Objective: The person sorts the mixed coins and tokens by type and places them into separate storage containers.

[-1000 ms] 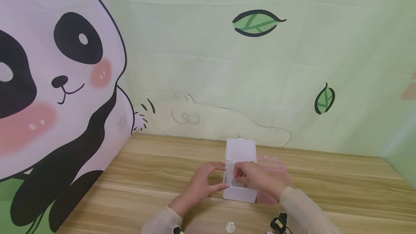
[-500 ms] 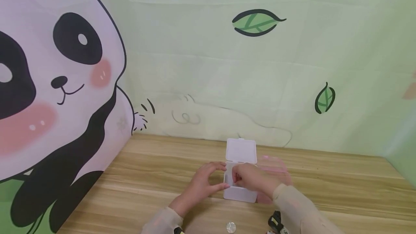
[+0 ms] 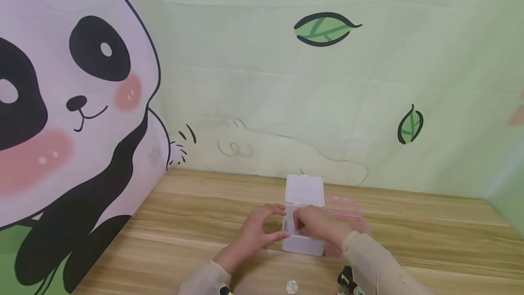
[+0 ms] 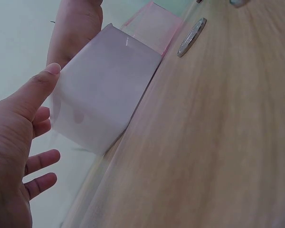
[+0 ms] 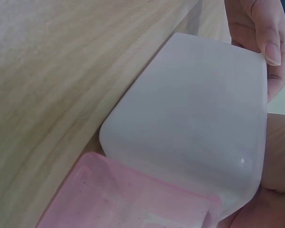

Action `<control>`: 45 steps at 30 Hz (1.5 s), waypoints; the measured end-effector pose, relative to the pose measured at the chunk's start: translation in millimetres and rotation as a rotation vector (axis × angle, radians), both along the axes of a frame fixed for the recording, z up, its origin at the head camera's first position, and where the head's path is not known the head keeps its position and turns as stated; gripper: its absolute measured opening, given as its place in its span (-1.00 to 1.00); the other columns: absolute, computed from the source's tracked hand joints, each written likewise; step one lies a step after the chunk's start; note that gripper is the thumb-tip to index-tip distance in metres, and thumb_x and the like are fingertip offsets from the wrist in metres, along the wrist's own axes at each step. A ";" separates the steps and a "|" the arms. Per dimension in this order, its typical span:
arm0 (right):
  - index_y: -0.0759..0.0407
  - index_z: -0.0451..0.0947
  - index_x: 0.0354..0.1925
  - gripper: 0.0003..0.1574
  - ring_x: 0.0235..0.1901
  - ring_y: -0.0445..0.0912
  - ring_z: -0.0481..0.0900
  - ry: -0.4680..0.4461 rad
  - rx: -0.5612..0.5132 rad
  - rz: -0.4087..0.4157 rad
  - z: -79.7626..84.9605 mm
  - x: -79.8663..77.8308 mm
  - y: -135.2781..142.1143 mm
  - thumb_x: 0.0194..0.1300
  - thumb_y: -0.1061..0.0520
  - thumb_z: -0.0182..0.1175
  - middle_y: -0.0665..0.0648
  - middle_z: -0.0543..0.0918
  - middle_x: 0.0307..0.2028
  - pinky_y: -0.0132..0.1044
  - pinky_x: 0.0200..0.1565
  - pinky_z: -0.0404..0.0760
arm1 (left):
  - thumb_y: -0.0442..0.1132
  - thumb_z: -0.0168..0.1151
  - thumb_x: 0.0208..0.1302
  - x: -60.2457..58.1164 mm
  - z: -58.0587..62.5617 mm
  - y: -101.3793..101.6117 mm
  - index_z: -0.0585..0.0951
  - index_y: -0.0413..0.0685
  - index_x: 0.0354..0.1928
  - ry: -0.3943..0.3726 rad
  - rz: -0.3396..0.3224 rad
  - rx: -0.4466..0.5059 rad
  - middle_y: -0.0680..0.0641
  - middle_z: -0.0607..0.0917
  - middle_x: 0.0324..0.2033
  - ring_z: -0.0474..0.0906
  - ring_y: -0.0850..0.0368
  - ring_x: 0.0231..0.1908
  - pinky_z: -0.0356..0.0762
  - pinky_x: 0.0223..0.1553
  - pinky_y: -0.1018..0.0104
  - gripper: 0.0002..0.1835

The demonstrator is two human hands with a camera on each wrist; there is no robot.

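An open white plastic box point(image 3: 303, 245) stands on the wooden table, its hinged lid point(image 3: 304, 190) folded back toward the wall. My left hand point(image 3: 255, 233) holds the box's left side, thumb at the near corner and fingertips by the hinge. In the left wrist view its last two fingers point(image 4: 42, 160) stick out free of the box. My right hand point(image 3: 317, 224) reaches down into the box with curled fingers. Its fingertips are hidden behind the box walls, so anything between them cannot be seen. A silvery coin point(image 3: 291, 287) lies on the table near me.
Right against the box stands a pink see-through container point(image 3: 348, 215), partly behind my right forearm. A black strap-like item point(image 3: 346, 277) shows beside the right sleeve. A panda-printed cloth wall point(image 3: 229, 81) closes off the table's far edge.
A second ago my right fingertips pinched a small pale thing at the box opening. The hand has since sunk lower into the box, and that thing is out of sight. The left hand stays put.
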State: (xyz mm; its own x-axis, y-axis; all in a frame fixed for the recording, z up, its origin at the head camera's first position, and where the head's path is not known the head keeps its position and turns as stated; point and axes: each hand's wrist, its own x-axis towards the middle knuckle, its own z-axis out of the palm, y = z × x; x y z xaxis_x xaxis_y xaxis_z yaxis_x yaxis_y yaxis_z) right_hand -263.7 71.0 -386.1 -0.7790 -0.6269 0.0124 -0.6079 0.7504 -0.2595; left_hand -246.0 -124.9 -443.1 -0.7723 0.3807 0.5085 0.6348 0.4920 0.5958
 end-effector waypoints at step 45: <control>0.02 0.56 -0.40 -0.91 -0.49 -0.31 0.47 0.109 -0.141 -0.109 34.2 37.2 7.8 0.27 0.14 0.23 -0.13 0.61 -0.47 -0.45 -0.41 0.47 | -0.07 0.45 0.02 -2.3 -1.8 1.3 0.58 0.02 -0.01 -0.042 0.007 0.000 -0.01 0.61 0.15 0.47 0.01 0.21 0.39 0.26 -0.02 -0.54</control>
